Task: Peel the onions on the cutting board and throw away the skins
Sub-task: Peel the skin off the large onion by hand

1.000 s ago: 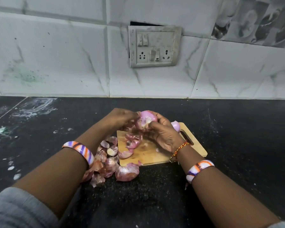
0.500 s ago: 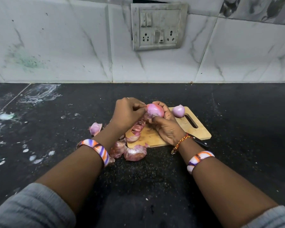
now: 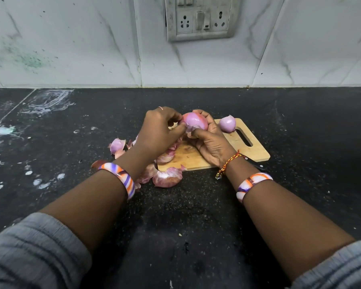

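While a red onion is held up over the far left part of the wooden cutting board, it is cupped from below and behind by the right hand, whose fingers are curled round it and whose thumb is pressed against its near side. At the onion's left end, a bit of skin is pinched by the curled fingers of the left hand. Most of the onion's visible surface is seen to be smooth and pale purple, with a torn flap of skin hanging at its lower edge. A second, smaller onion is seen resting on the board's far edge, just beside the slot handle, apart from both hands. Loose skins are scattered over the board's left end and onto the black countertop beside it, partly hidden beneath the left forearm. A dark knife handle is partly visible just off the board's near edge, behind the right wrist. Striped bangles are worn on both wrists, and a thread band on the right one. Behind the counter, a switch and socket plate is set into the marbled white wall tiles.
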